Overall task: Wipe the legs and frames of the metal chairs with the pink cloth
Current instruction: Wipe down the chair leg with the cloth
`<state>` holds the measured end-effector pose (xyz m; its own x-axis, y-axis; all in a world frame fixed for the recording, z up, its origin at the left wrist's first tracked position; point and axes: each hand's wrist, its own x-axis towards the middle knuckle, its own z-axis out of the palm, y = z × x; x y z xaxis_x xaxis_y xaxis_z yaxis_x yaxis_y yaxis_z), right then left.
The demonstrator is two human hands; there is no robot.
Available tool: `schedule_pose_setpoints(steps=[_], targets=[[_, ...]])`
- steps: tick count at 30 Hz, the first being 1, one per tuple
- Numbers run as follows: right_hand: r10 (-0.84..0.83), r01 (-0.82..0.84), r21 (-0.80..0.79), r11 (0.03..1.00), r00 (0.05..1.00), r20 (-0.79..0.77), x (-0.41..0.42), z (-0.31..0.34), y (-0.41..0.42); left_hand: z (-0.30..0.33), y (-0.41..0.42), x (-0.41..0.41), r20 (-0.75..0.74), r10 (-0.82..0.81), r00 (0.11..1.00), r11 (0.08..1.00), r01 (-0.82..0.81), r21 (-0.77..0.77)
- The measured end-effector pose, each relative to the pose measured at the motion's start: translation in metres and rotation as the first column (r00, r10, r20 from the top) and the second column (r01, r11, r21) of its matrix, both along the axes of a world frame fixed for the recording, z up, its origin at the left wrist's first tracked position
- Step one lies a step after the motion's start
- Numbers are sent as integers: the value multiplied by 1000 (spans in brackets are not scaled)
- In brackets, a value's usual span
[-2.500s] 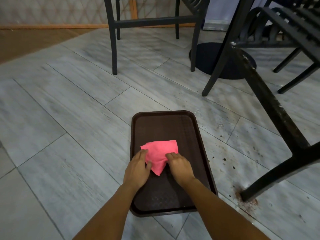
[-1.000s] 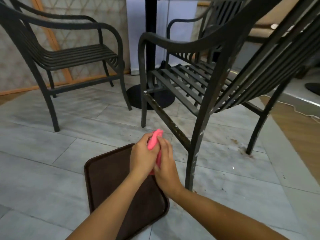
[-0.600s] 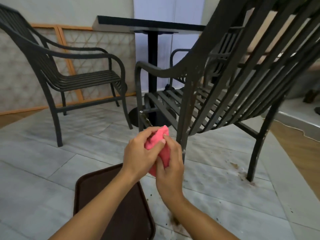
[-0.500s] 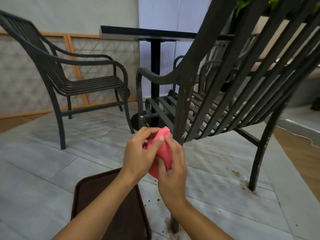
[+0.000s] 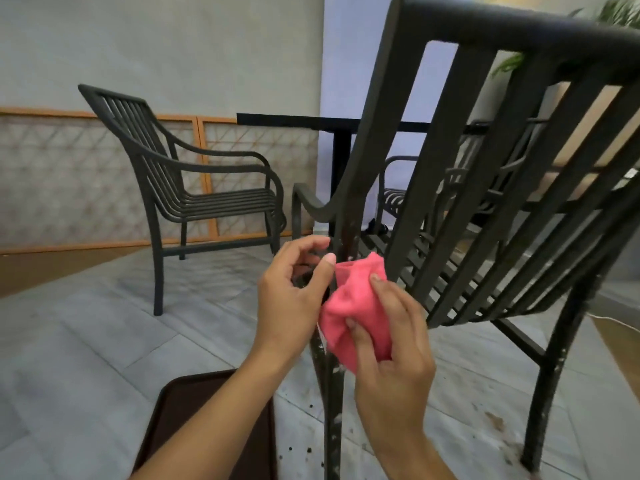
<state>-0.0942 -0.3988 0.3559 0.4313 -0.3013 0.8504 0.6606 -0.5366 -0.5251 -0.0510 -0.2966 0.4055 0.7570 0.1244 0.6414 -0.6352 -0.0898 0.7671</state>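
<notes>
So from the head cam, the bunched-up pink cloth point(image 5: 360, 306) was up in front of the rear leg point(image 5: 334, 403) of the nearest dark slatted metal chair point(image 5: 491, 188). The wad ran roughly up and down, leaning a bit so its top corner pointed up and right toward the backrest slats, and its lower end hung down past the palm. It sat right against the leg, just where the leg meets the seat frame, though I couldn't tell for sure if it was actually pressing on the metal.

The right hand point(image 5: 391, 355) had it, with the thumb pinching the lower folds from the front and the fingers wrapped up over the right side, so that hand was clamped on the cloth. The left hand point(image 5: 294, 299) was just left of it, fingers loosely curled with a gap between them, thumb tip touching the cloth's upper left edge. It didn't look like it was gripping anything. The leg ran down between the two wrists, and it was pretty grubby, with pale flecks all down it.

Other stuff: a dark brown plastic tray point(image 5: 207, 427) lay flat on the grey tiled floor point(image 5: 86, 341) under my left forearm. A second dark metal armchair point(image 5: 194, 188) stood further off to the left, and a black pedestal bench point(image 5: 311, 121) was behind the near chair.
</notes>
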Motion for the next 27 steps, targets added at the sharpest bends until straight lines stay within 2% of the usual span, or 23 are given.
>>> schedule_pose_setpoints(steps=[8, 12, 16, 20, 23, 27], targets=[[-111, 113, -9, 994, 988, 107, 16, 24, 1, 26, -5, 18, 53, 29, 998, 1000, -29, 7], [-187, 187, 19, 982, 961, 203, 26, 33, 7, 31, -2, 37, 109, -25, 994, 999, 22, 25], [-279, 296, -20, 955, 920, 277, 41, 44, 13, 31, -1, 62, 64, -148, 987, 987, 144, 68], [-360, 395, -128, 910, 905, 228, 60, 47, 16, 35, -6, 74, 36, -283, 958, 959, 281, 47], [-327, 350, -165, 922, 933, 152, 69, 47, 18, 35, -9, 78, 37, -313, 949, 950, 313, 4], [-299, 319, -139, 938, 943, 143, 77, 44, 20, 32, -9, 83, 45, -325, 945, 946, 325, 1]])
